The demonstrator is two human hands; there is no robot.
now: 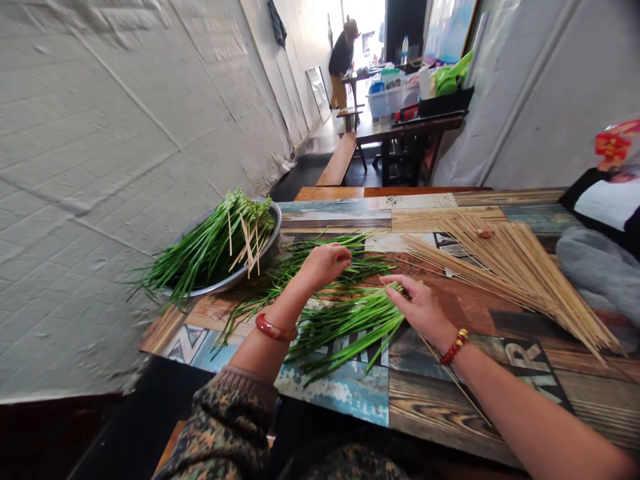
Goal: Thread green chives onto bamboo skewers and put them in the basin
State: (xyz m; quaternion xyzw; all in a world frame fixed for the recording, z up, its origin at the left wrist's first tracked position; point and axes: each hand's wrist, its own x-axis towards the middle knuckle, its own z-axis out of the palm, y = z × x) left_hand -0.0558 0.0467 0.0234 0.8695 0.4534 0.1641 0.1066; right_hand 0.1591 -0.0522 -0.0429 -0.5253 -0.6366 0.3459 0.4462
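My right hand (423, 310) pinches a thin bamboo skewer (470, 400), whose tip pokes out past the fingers while its length slants down toward the table's front edge. Beneath those fingertips are the cut ends of a small pile of green garlic chives (350, 320). Over a second, looser heap of thin green stalks (290, 260) hovers my left hand (326, 265), its fingers curled together; what they hold, if anything, is hidden. Many bare bamboo skewers (530, 267) lie fanned out to the right, beyond my right hand.
On the left, a metal basin (273, 247) holds more chives with several skewers on top. Grey plastic (600, 267) lies at the right edge. Behind the patterned table (425, 400) are a bench (337, 160), another table with a plastic bin (393, 100), and a standing person (343, 63).
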